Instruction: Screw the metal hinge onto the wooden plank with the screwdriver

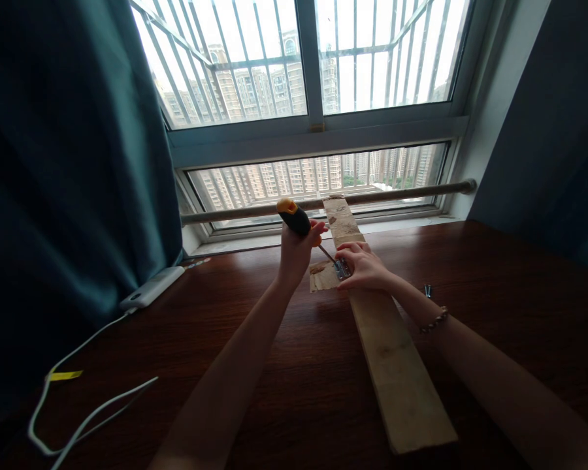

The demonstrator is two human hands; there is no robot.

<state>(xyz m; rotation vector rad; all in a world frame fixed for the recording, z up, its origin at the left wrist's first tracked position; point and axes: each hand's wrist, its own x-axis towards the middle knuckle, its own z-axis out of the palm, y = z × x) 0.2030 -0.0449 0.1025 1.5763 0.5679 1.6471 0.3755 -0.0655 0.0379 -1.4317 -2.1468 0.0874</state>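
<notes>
Screwing a hinge onto a plank
Left hand grips the screwdriver; right hand lies open, pressing the hinge against the wooden plank.

Left hand fisted, raised; right hand flat, fingers spread; both forearms extended
</notes>
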